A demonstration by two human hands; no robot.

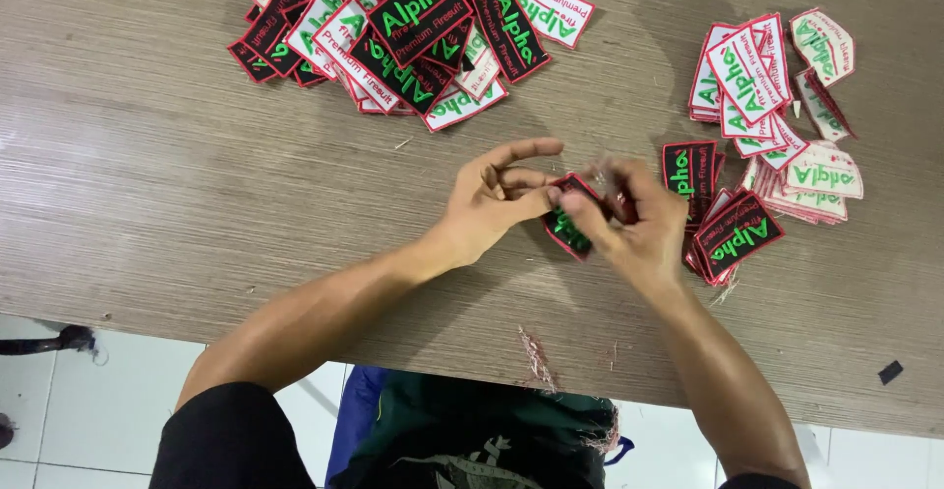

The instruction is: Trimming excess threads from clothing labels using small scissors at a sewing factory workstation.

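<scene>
While the wood-grain desk (147,184) fills most of the view, a big loose heap of patches (403,32) lies at twelve o'clock, black and white pieces with red borders and green stitching. A smaller pile of patches (777,135) sits at three o'clock, just beside the right hand. At the centre, the left hand (492,209) and right hand (629,224) meet above the desk, fingers (531,204) of both pinching one black patch (568,226) between them. Something small and blurred shows at the right fingertips; what it is cannot be told. Loose thread scraps (536,356) lie at six o'clock.
</scene>
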